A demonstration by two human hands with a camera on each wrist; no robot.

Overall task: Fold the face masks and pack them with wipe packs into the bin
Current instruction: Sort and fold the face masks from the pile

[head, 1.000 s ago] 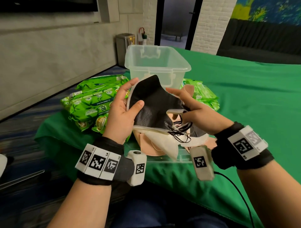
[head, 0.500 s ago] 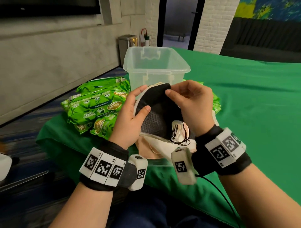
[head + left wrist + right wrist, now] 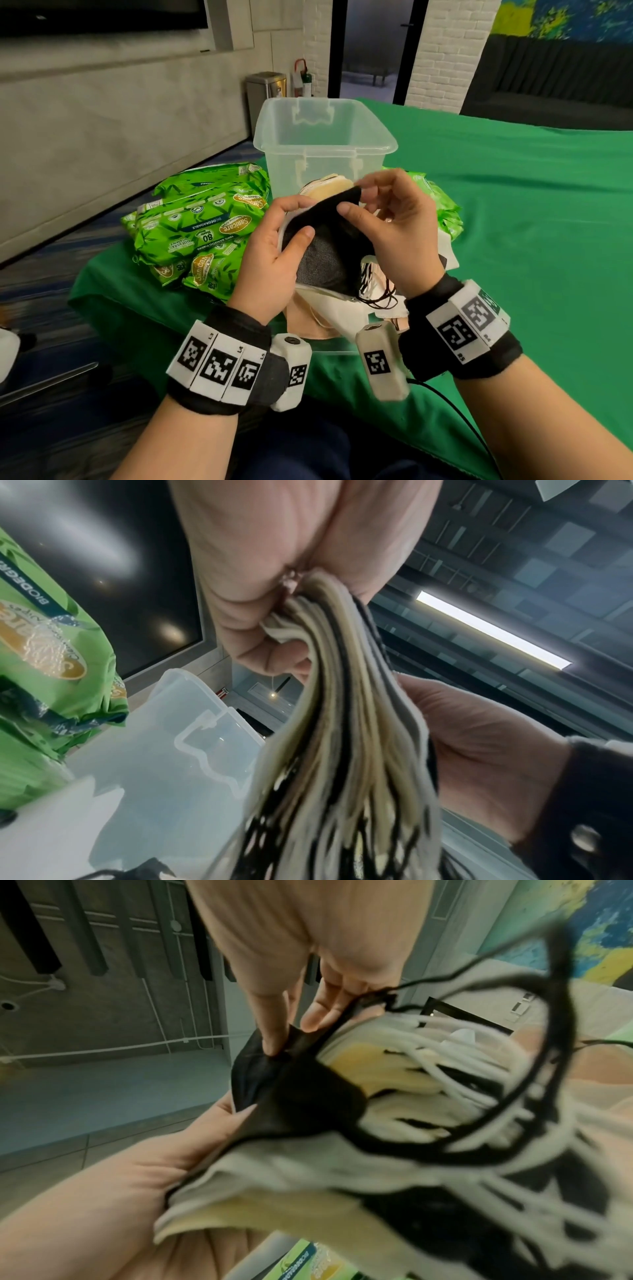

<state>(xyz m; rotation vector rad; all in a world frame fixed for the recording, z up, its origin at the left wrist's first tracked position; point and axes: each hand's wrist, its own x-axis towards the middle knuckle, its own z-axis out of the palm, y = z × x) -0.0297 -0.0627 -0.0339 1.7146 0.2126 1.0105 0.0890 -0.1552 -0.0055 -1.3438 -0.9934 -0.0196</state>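
Flanking held masks (image 3: 329, 246): wipe packs (image 3: 202, 226), bin (image 3: 325, 137).

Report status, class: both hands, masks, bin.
Left hand grips the mask stack; right hand pinches the black mask's top edge. Clear bin open behind. Wipe packs still outside.

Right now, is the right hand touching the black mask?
Touching. In the head view the right hand pinches the black mask at its top edge; the right wrist view shows fingertips on the black fabric.
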